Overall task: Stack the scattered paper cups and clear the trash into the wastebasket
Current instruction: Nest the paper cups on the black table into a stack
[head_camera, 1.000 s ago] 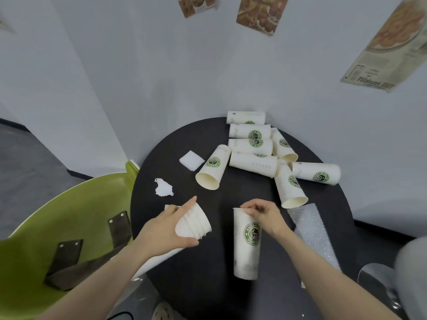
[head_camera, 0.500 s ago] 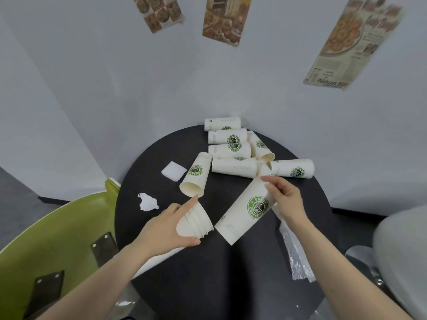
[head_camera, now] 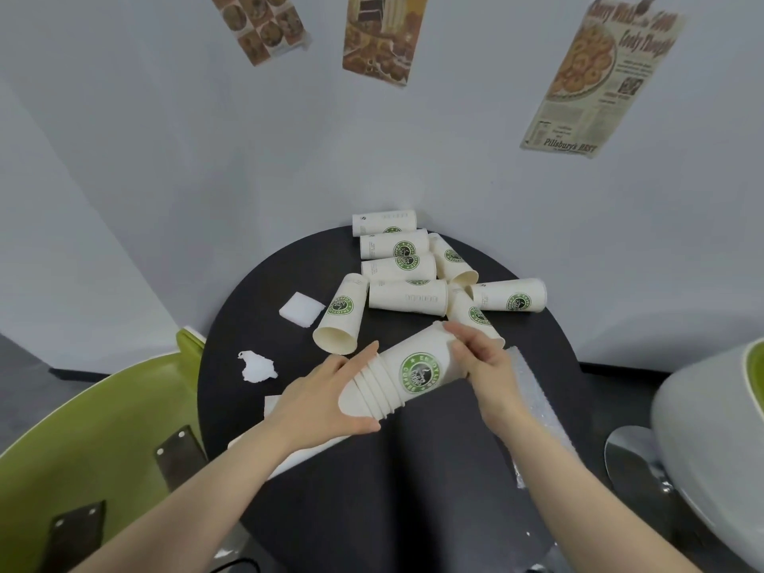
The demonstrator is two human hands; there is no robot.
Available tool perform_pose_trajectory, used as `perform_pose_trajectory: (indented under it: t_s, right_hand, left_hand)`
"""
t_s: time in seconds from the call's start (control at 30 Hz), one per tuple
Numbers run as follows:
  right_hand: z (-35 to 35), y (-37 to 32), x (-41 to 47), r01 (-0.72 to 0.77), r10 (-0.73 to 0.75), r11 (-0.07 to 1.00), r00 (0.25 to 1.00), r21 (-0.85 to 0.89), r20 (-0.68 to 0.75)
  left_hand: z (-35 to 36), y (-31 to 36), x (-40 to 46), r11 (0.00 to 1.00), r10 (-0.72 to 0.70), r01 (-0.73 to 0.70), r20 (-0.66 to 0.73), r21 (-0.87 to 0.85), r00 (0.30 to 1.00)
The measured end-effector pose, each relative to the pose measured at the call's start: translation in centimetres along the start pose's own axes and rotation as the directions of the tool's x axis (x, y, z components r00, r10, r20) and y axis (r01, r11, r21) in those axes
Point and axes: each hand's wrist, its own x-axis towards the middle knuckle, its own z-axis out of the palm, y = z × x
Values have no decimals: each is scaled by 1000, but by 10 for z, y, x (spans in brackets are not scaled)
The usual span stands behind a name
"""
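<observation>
Over the dark surface (head_camera: pixel 434 469), your left hand (head_camera: pixel 326 401) grips the nested stack (head_camera: pixel 372 392); your right hand (head_camera: pixel 481 359) pinches the logo cup (head_camera: pixel 417 361). Both lie on one slanted axis, cup up-right, apparently partly seated. Loose cups (head_camera: pixel 407 297) lie beyond.

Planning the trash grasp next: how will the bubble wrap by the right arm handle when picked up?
The bubble wrap will probably flop and drape, since it lies thin and crumpled along the table edge. Likely very light. Its glossy film may slip, so pinch a fold.
</observation>
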Motion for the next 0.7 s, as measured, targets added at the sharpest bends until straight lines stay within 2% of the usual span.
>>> perform_pose_trajectory:
  t_s: [0.17,0.3,0.43,0.5,0.6,0.7]
  right_hand:
    - [22,20,-19,-40,37,999,974,7,222]
    - [30,26,-23,-90,77,995,968,43,241]
    - [23,25,-17,-78,62,996,961,50,269]
    - [13,26,-8,-72,67,997,988,31,140]
    - [-13,38,13,-110,94,991,976,-70,-196]
    - [-37,50,36,-171,112,967,951,-188,-290]
  left_hand:
    - [4,8,7,1000,18,-18,7,16,1000]
    - [8,11,12,1000,26,-26,16,11,1000]
    - [11,12,16,1000,19,-18,-13,2,1000]
    - [12,12,19,999,6,-7,-35,-39,999]
    - [12,11,21,996,-23,18,-53,-91,998]
    - [13,10,24,994,-50,45,-56,-98,997]
